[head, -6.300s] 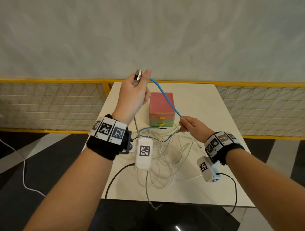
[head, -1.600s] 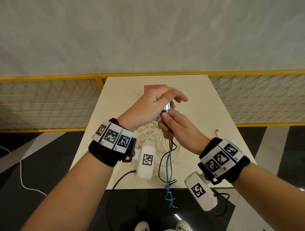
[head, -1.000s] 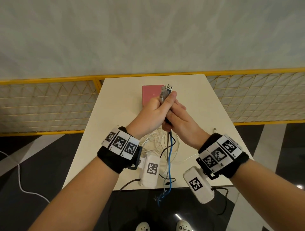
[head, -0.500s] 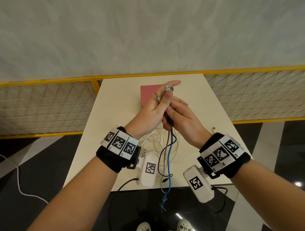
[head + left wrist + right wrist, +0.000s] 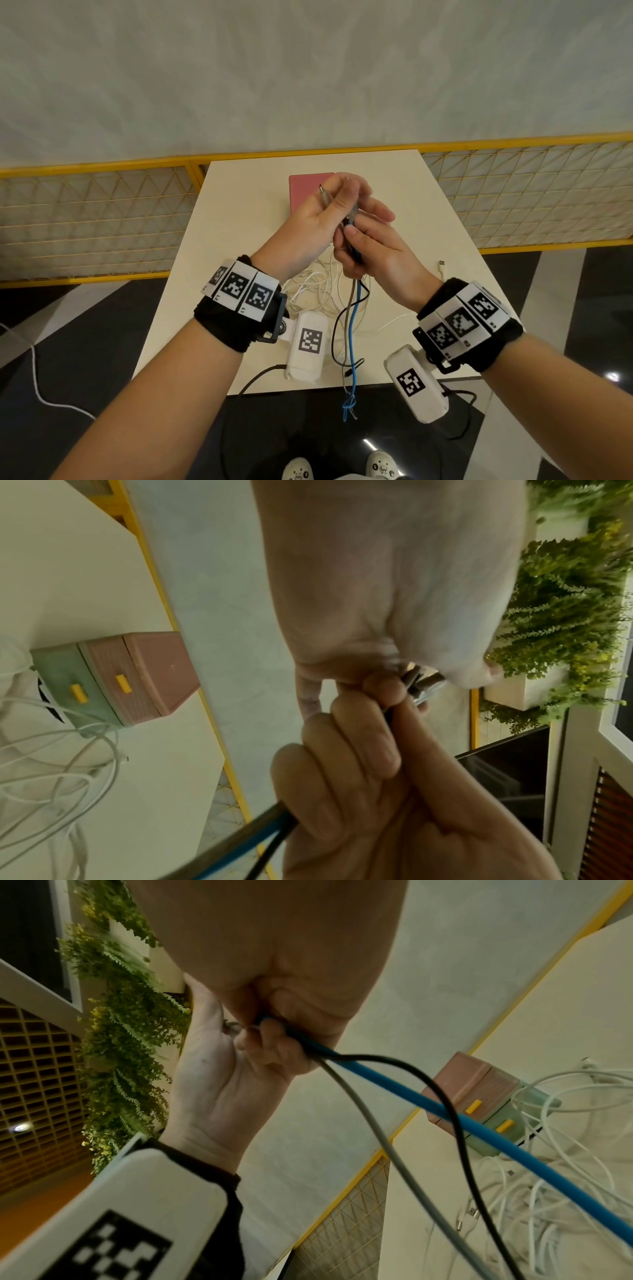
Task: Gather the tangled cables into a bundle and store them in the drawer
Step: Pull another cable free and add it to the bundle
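Above the table, both hands meet on one bunch of blue, grey and black cables [image 5: 354, 310]. My right hand [image 5: 356, 236] grips the bunch just under its plugs; the strands hang down past the table's near edge, the blue one [image 5: 479, 1131] knotted at its end. My left hand [image 5: 342, 200] pinches the plug ends [image 5: 419, 681] at the top, and a metal tip [image 5: 322, 189] pokes out by the thumb. Tangled white cables [image 5: 317, 286] lie on the table below the hands. The pink and green drawer box [image 5: 113, 680] stands behind them with both drawers closed.
A loose white plug [image 5: 442, 265] lies near the right edge of the cream table [image 5: 239, 192]. A yellow mesh fence [image 5: 96, 219] runs behind and beside it. My shoes [image 5: 383, 467] show on the dark floor below, where a white cord [image 5: 37, 383] trails at left.
The left hand's fingers have curled down over the plug ends, hiding the USB plug that stood up half a second ago. Both hands have sunk a little; the right hand keeps its grip.
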A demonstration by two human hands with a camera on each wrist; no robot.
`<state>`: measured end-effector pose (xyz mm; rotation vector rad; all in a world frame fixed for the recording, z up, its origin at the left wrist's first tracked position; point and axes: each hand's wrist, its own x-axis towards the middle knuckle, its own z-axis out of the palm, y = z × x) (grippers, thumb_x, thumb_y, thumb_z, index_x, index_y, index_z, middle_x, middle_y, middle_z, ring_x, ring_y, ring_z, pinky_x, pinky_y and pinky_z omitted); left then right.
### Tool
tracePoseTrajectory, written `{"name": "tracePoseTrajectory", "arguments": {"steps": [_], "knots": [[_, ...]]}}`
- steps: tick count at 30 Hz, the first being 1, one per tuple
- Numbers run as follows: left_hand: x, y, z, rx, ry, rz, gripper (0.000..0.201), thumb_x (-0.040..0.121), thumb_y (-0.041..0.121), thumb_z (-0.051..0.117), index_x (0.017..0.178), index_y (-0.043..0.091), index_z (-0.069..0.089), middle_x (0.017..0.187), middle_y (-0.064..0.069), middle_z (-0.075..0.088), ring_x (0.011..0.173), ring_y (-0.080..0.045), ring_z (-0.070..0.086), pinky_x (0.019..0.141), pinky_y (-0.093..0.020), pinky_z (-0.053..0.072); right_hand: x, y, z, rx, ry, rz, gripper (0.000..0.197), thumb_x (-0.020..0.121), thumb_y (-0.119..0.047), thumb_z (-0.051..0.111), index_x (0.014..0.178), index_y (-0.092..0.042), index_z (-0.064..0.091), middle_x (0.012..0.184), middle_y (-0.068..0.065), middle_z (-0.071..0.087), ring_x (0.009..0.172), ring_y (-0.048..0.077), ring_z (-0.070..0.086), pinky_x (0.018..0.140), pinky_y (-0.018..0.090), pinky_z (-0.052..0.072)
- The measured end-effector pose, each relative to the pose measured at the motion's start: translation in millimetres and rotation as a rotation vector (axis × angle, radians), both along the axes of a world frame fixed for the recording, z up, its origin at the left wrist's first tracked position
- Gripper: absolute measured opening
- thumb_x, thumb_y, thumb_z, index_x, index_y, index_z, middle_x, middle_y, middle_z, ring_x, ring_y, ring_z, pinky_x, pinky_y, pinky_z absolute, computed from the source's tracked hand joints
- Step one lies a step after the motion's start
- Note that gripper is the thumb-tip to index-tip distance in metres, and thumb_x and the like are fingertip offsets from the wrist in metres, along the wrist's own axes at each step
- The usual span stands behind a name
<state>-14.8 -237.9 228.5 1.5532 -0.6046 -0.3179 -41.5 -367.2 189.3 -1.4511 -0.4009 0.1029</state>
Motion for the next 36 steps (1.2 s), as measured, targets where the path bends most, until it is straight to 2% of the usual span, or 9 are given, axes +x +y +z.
{"name": "tracePoseTrajectory", "arguments": {"steps": [5,10,16,20,22,25,29,33,36], "knots": [[-0.6,-0.7,-2.9,0.085,0.101,-0.074,0.048,0.088,0.051,0.045,0.113,0.014,0.062,0.11,-0.005,0.073,0.103,-0.04,0.067,0.079,-0.06,0.055,-0.8,2.9,-4.0,-0.006,0.015,-0.03,0.019,0.095,-0.016,0.035,0.085,-0.007,0.049,0.054,-0.01,0.041,0.046,0.003,0.033,0.046,0.022,0.024],[4.5,-5.3,-9.2,0.141,0.044,0.065,0.046,0.099,0.046,0.041,0.083,0.006,0.059,0.093,-0.003,0.075,0.084,-0.038,0.071,0.051,-0.039,0.058,1.4,6.6,-17.2,-0.081,-0.046,-0.066,0.028,0.096,-0.017,0.031,0.105,0.004,0.047,0.063,0.0,0.04,0.05,0.006,0.036,0.047,0.021,0.03],[19.4,-6.0,-19.7,0.015,0.001,0.133,0.04,0.101,0.038,0.044,0.071,0.012,0.052,0.069,0.001,0.062,0.083,-0.019,0.073,0.075,-0.032,0.057,2.6,1.9,-27.8,-0.094,0.021,0.023,0.024,0.102,-0.017,0.026,0.082,-0.01,0.038,0.063,-0.002,0.032,0.051,0.007,0.026,0.047,0.025,0.022],[19.1,-8.8,-18.1,-0.175,0.018,0.076,0.038,0.093,0.049,0.043,0.101,0.012,0.047,0.061,0.0,0.041,0.059,-0.018,0.06,0.083,-0.041,0.056,1.3,2.9,-25.3,-0.022,0.044,0.081,0.023,0.1,-0.02,0.025,0.084,-0.01,0.037,0.061,-0.004,0.031,0.051,0.007,0.021,0.049,0.03,0.016],[19.5,-11.8,-16.8,-0.189,-0.033,0.119,0.042,0.093,0.051,0.037,0.086,0.01,0.044,0.056,0.002,0.035,0.053,-0.015,0.053,0.085,-0.041,0.057,1.4,3.1,-24.8,0.014,0.065,0.094,0.026,0.103,-0.015,0.023,0.083,-0.01,0.039,0.059,-0.012,0.037,0.051,0.007,0.024,0.05,0.03,0.017],[19.4,-14.7,-16.9,-0.142,-0.046,0.181,0.057,0.096,0.057,0.04,0.06,0.012,0.037,0.051,-0.001,0.035,0.049,-0.012,0.045,0.079,-0.036,0.055,1.4,2.1,-24.0,0.014,0.045,0.106,0.026,0.103,-0.013,0.023,0.083,-0.009,0.04,0.059,-0.009,0.035,0.051,0.008,0.024,0.05,0.03,0.017],[23.2,-14.7,-22.5,-0.248,0.14,0.093,0.042,0.085,0.046,0.068,0.079,0.009,0.049,0.053,0.004,0.042,0.056,-0.015,0.049,0.08,-0.037,0.048,0.7,0.8,-24.4,0.008,0.033,0.058,0.026,0.103,-0.011,0.023,0.083,-0.008,0.039,0.06,-0.006,0.032,0.05,0.007,0.023,0.049,0.032,0.016],[22.8,-20.3,-24.0,-0.151,0.092,0.122,0.049,0.102,0.043,0.036,0.062,0.015,0.026,0.052,-0.002,0.026,0.052,-0.019,0.032,0.057,-0.025,0.045,0.3,1.7,-33.1,-0.063,-0.014,0.08,0.023,0.101,-0.017,0.023,0.085,-0.01,0.038,0.062,0.001,0.031,0.053,0.01,0.028,0.049,0.027,0.026],[24.1,-20.3,-19.7,-0.182,0.098,0.204,0.051,0.102,0.046,0.033,0.059,0.019,0.025,0.052,-0.001,0.021,0.043,-0.013,0.019,0.04,-0.023,0.02,3.0,-6.3,-50.9,-0.37,-0.074,0.104,0.025,0.102,-0.018,0.025,0.086,-0.008,0.041,0.072,0.007,0.045,0.063,0.017,0.049,0.064,0.024,0.045]]}}
